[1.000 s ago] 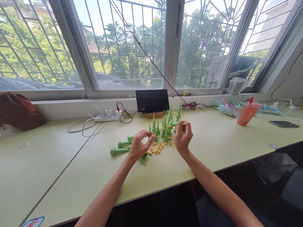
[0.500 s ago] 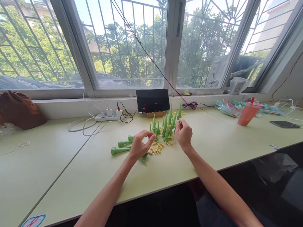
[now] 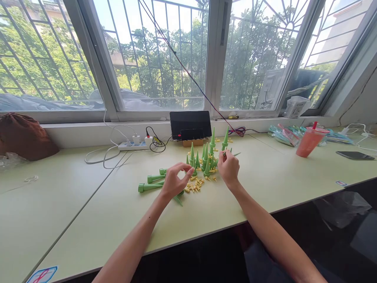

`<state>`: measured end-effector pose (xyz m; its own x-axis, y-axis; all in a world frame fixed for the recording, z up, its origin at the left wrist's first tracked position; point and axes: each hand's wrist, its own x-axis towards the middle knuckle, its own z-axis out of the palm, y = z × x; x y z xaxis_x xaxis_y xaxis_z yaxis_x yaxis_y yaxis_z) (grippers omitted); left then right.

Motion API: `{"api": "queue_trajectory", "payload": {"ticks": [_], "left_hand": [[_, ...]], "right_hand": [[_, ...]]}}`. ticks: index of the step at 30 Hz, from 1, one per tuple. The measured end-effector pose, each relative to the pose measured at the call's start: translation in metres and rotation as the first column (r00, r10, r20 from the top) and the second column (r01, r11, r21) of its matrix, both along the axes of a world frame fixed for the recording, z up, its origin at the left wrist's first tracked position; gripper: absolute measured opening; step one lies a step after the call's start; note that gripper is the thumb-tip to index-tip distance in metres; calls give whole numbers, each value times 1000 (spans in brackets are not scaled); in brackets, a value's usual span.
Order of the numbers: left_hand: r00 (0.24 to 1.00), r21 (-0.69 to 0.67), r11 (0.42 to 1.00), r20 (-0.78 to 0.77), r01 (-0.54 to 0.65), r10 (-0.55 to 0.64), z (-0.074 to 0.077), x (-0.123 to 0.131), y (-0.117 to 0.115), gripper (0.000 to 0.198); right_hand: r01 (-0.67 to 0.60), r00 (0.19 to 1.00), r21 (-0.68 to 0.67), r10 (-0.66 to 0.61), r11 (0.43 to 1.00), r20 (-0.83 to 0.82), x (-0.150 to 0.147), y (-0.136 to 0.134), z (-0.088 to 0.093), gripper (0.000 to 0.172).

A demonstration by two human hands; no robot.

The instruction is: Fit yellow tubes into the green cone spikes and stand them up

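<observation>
Green spike is pinched in the right hand, grip closed on it, just beside the standing green cones; the left hand curls over yellow caps on the tabletop, and whether its grip holds anything cannot be told

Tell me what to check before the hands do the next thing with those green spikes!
1. Right hand grips a green spike: ok, its tip pokes out rightward.
2. Left hand holds a yellow piece: cannot tell, curled fingers hide it.
3. Yellow pieces within reach: ok, scattered between both hands.
4. Standing spikes upright: ok, though very near the right hand.
5. Lying spikes handy: ok, beside the left hand.
6. Pink drink cup out of the way: ok, far off to the right.
</observation>
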<state>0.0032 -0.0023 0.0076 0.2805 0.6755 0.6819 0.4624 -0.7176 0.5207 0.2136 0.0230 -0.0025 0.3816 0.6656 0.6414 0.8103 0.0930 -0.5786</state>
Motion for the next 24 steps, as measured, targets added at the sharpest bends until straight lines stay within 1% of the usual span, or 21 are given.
{"api": "queue_trajectory", "payload": {"ticks": [4,7,10,14,18,24], "left_hand": [[1000,1,1000,-7,2,-2,1,0,-1,19],[1000,4,1000,-9,-2,2,1,0,-1,20],[1000,4,1000,-11,-4,4,1,0,0,20],[1000,-4,1000,-19,-7,7,0,-1,0,21],[1000,-6,1000,-20,-5,5,-1,-1,1,23],[1000,-5,1000,-28,-9,9,-1,-1,1,25]], "right_hand": [[18,999,-101,-14,995,33,1,0,0,27],[26,998,-198,-16,980,57,2,2,0,27],[25,997,-303,-3,953,73,4,3,1,26],[-17,997,-414,50,910,67,6,4,2,28],[-48,995,-438,79,898,55,7,5,2,30],[-112,991,-421,134,900,23,9,9,-2,31]]}}
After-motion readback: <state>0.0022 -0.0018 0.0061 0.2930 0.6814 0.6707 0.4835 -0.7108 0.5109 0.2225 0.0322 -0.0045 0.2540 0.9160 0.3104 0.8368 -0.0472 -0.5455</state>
